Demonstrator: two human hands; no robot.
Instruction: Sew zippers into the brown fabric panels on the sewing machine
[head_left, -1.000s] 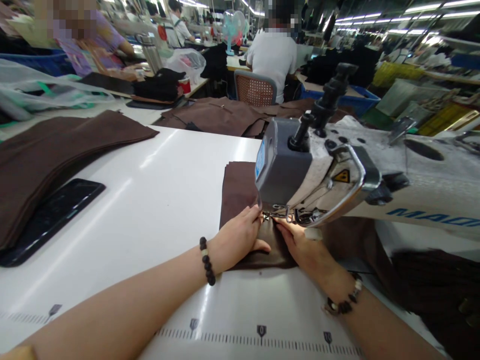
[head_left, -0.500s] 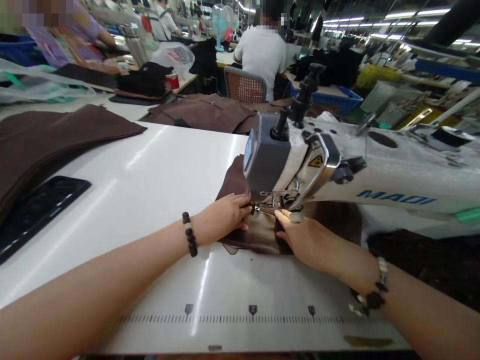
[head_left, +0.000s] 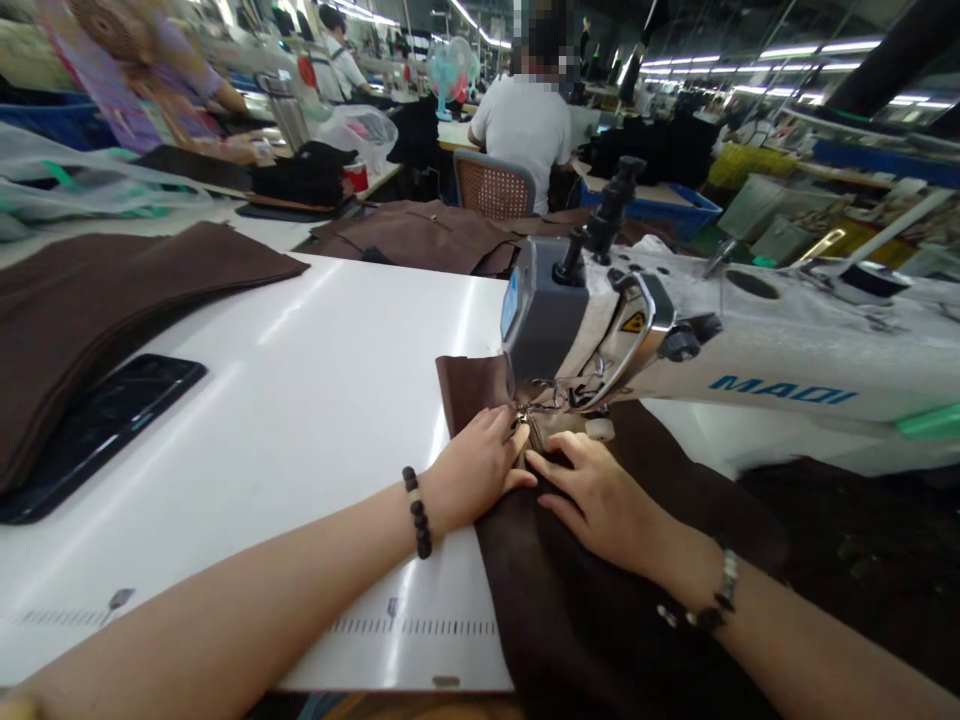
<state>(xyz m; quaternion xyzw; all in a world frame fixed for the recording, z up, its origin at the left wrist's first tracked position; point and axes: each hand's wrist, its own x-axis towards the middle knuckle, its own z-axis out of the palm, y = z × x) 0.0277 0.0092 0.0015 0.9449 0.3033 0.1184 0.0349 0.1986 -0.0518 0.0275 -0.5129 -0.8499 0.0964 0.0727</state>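
Dark brown fabric [head_left: 570, 610] lies under the needle of a white and grey sewing machine [head_left: 675, 350] and runs down over the near table edge. My left hand [head_left: 480, 470] rests flat on the cloth just left of the presser foot [head_left: 536, 410], fingers stretched toward it. My right hand [head_left: 592, 490] presses the same cloth just below the foot, fingers spread. Both wrists wear bead bracelets. Neither hand grips anything.
A stack of brown fabric pieces [head_left: 112, 300] and a black phone [head_left: 97, 425] lie on the white table [head_left: 315, 380] at the left. A ruler scale [head_left: 405, 625] marks the near edge. More brown cloth [head_left: 420, 235] lies behind; other people sit at benches beyond.
A long piece of brown fabric now covers the near table edge under my right forearm. Both hands have closed in together in front of the presser foot.
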